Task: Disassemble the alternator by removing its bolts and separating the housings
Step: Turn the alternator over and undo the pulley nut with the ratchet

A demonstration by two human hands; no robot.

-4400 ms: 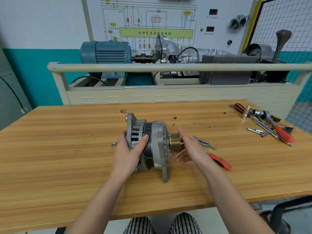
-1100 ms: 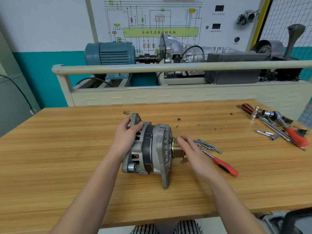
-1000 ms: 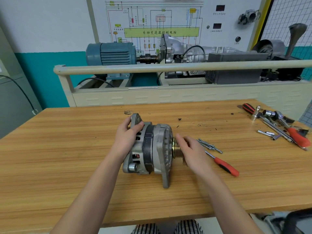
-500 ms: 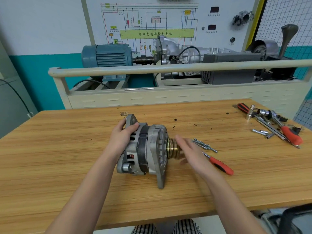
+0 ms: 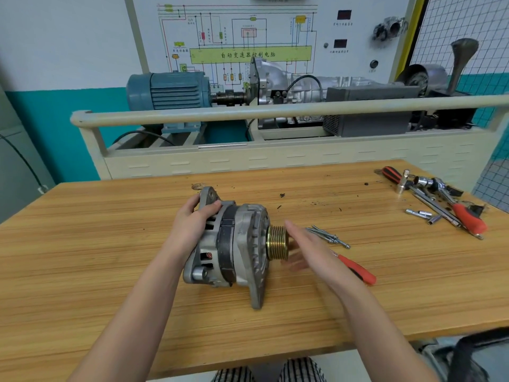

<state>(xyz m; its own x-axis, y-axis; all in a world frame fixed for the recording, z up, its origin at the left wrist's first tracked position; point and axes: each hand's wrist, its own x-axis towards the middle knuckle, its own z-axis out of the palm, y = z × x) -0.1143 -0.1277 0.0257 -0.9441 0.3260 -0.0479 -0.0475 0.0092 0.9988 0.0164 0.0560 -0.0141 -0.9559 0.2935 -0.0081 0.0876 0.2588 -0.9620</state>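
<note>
Wood-grain tabotop? nope, tabletop [image 5: 82, 257] in some kind of auto training shop, with a transmission trainer rig [image 5: 275, 86] and a wiring diagram board behind it. Starting at the fingers: the left hand [image 5: 192, 224] has its fingers wrapped over the top of the alternator's rear housing [image 5: 209, 244], thumb hooked round the mounting ear, so it's properly gripping that end. The right hand [image 5: 308, 249] is flat and relaxed, fingers straight out and a bit blurry, just beside the brass-coloured pulley [image 5: 276, 242]; can't tell if the fingertips actually touch it. It's grasping nothing either way.

The alternator [image 5: 234, 246] lies on its side about mid-tabletop, pulley pointing right, both housings together. Just past the right hand there are a few long bolts [image 5: 327, 237] lying loose, and a red-handled screwdriver [image 5: 356, 270] partly under the wrist. Far right corner has a pile of ratchets, sockets and extensions [image 5: 440, 202]
</note>
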